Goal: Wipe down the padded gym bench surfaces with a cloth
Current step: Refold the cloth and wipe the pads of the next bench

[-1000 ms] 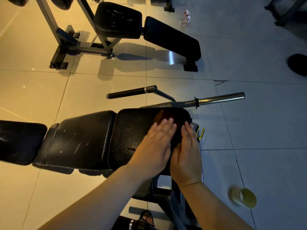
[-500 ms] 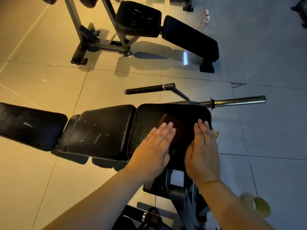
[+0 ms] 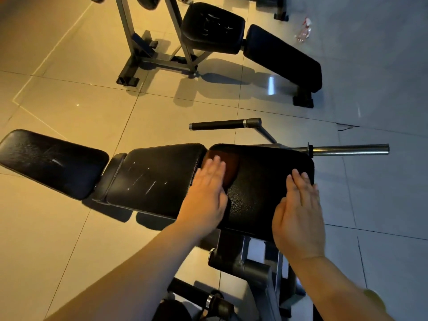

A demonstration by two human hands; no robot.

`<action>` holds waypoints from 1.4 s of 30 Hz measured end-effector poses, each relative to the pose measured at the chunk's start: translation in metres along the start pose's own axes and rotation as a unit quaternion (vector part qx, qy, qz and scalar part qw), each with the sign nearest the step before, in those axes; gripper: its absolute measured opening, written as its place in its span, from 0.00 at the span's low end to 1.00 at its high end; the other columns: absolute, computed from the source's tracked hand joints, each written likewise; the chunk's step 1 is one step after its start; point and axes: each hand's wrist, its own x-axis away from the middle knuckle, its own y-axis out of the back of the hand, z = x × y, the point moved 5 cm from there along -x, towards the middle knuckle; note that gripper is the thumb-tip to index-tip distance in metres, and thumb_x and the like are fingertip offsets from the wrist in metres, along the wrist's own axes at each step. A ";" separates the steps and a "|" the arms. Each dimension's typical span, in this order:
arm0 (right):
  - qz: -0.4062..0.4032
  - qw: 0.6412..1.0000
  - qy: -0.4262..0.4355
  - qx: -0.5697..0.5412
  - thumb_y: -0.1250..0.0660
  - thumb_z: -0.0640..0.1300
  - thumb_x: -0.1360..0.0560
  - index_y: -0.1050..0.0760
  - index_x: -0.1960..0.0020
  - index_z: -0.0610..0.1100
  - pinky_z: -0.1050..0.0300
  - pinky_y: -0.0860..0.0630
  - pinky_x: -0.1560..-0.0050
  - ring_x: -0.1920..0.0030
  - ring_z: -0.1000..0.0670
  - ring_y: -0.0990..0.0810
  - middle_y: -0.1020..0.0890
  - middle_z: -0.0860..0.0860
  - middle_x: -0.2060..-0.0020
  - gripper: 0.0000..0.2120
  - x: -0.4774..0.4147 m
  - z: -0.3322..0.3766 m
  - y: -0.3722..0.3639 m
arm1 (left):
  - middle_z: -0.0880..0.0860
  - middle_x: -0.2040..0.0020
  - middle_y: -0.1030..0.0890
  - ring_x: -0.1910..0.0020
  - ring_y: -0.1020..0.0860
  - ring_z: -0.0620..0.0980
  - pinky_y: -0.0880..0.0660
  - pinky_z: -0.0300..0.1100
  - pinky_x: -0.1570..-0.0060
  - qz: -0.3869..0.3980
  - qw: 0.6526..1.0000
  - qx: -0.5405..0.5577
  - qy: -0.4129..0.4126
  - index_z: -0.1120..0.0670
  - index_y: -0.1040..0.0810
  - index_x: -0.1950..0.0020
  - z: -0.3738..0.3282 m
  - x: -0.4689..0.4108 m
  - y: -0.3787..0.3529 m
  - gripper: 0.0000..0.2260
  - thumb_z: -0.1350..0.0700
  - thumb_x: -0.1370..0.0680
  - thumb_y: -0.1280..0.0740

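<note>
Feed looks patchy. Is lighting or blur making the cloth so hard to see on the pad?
Head view: mostly lighting, yellow at left, grey at right; the brown cloth barely stands out from the black pad; also the left hand is slightly smeared at the fingertips, a glare streak lies on the floor, and the lens bows the tile lines.

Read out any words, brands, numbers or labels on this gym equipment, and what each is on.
No readable text anywhere.
Far bench seat pad: white marks, too worn to read.
Bottle beyond it: label too small and blurred.
Near bench middle pad: white scratches only, no letters.
</note>
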 end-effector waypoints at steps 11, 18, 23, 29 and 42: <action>0.013 0.999 0.022 0.032 0.55 0.48 0.19 0.40 0.22 0.38 0.45 0.52 0.20 0.19 0.46 0.49 0.39 0.43 0.21 0.28 -0.002 0.001 0.002 | 0.45 0.19 0.53 0.21 0.59 0.40 0.58 0.48 0.21 0.020 0.998 -0.027 -0.049 0.50 0.50 0.19 0.001 0.022 -0.003 0.29 0.52 0.20 0.48; 0.016 0.998 0.026 0.049 0.55 0.48 0.19 0.40 0.22 0.38 0.45 0.52 0.20 0.19 0.46 0.49 0.39 0.42 0.21 0.28 0.000 0.003 0.001 | 0.47 0.18 0.50 0.20 0.58 0.42 0.59 0.48 0.21 -0.009 0.999 0.035 -0.016 0.51 0.49 0.19 -0.036 0.052 -0.014 0.28 0.54 0.18 0.47; 0.015 0.997 0.036 0.063 0.55 0.48 0.19 0.39 0.22 0.37 0.43 0.51 0.20 0.19 0.45 0.48 0.39 0.41 0.22 0.28 -0.001 0.004 0.001 | 0.45 0.19 0.51 0.21 0.59 0.39 0.57 0.46 0.21 -0.018 1.000 0.003 -0.006 0.50 0.49 0.19 -0.005 0.034 -0.006 0.27 0.51 0.18 0.49; 0.025 0.995 0.005 0.094 0.55 0.50 0.17 0.44 0.21 0.37 0.42 0.51 0.20 0.19 0.43 0.52 0.44 0.39 0.21 0.29 0.003 0.024 -0.007 | 0.45 0.19 0.53 0.21 0.60 0.40 0.61 0.44 0.22 -0.001 1.000 -0.005 -0.026 0.49 0.51 0.19 -0.019 0.030 -0.008 0.28 0.55 0.18 0.45; 0.069 0.989 0.068 0.107 0.54 0.50 0.17 0.41 0.22 0.37 0.45 0.53 0.22 0.20 0.43 0.46 0.41 0.40 0.22 0.28 0.008 0.137 -0.064 | 0.44 0.19 0.50 0.21 0.56 0.40 0.58 0.41 0.22 0.016 0.997 0.061 -0.051 0.50 0.47 0.19 0.072 0.041 0.018 0.34 0.65 0.21 0.38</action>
